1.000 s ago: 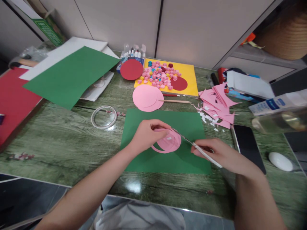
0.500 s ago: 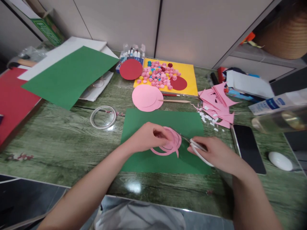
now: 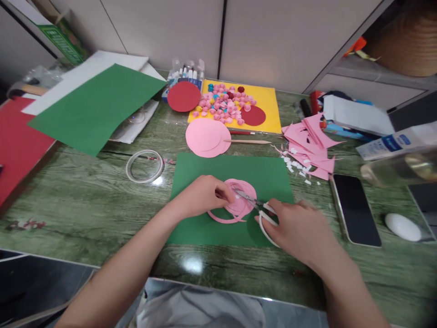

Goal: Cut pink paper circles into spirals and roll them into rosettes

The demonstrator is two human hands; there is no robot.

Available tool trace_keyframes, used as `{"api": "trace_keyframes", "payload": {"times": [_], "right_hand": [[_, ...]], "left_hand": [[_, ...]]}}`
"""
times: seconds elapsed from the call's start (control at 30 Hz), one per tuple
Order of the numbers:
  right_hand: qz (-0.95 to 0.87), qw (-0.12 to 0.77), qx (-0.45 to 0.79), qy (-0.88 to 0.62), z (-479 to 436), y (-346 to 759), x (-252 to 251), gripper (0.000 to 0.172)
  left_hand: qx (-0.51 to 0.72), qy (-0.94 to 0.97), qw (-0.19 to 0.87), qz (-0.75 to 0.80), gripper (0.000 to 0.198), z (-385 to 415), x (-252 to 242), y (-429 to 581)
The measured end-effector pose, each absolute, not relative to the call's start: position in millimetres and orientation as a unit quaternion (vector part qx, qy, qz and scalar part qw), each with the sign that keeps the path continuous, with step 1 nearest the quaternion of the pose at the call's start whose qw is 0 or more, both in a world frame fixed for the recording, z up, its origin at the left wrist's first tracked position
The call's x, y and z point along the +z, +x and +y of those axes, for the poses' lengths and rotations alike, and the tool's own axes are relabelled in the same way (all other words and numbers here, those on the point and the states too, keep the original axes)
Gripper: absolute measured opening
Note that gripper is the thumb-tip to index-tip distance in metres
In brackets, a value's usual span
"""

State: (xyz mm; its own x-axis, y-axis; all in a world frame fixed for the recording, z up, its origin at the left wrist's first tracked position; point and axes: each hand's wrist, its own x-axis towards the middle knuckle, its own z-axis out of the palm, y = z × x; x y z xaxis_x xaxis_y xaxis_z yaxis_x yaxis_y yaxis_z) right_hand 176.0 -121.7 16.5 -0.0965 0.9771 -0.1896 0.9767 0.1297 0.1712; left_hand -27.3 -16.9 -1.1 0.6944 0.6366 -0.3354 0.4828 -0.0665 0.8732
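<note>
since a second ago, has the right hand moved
Yes: the right hand has slid left over the green sheet, away from the phone.

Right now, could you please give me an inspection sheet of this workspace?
Surface: green wood-grain table, glossy, crowded along the far side.
Job's things: pink paper spiral over a green sheet; scissors with their blades on the pink paper.
Clutter: pink offcuts, phone, tape ring, pink discs, red disc, yellow sheet bearing small paper flowers.
Hands: left hand pinches the pink paper spiral; right hand grips the scissors by their white handles.
Cables: nothing seen.
Surroundings: grey wall panels behind; shelf at the right.
</note>
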Motion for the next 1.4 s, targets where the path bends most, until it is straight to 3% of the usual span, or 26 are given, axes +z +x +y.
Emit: {"api": "trace_keyframes", "payload": {"times": [0.8,0.97,1.1,1.17,1.27,1.4], "right_hand": [[0.760,0.094,0.006,0.643,-121.7,176.8,10.3,0.021],[0.752,0.063,-0.088,0.651,-120.8,182.6,19.0,0.023],[0.674,-0.063,-0.343,0.651,-116.2,211.2,32.6,0.028],[0.576,-0.204,-0.431,0.664,-110.4,227.8,35.7,0.026],[0.418,-0.427,-0.503,0.624,-99.3,241.7,33.6,0.037],[0.317,-0.487,-0.558,0.592,-89.7,240.0,26.4,0.060]], "left_hand": [[0.069,0.725,0.560,0.395,0.016,-17.7,-3.5,-26.7],[0.074,0.722,0.570,0.386,0.016,-17.5,-3.7,-27.5],[0.073,0.727,0.564,0.384,0.016,-17.7,-4.1,-28.4],[0.072,0.729,0.560,0.388,0.016,-17.9,-4.1,-28.4],[0.073,0.729,0.556,0.392,0.016,-17.9,-3.3,-27.9],[0.076,0.733,0.553,0.390,0.016,-17.7,-1.2,-27.4]]}}
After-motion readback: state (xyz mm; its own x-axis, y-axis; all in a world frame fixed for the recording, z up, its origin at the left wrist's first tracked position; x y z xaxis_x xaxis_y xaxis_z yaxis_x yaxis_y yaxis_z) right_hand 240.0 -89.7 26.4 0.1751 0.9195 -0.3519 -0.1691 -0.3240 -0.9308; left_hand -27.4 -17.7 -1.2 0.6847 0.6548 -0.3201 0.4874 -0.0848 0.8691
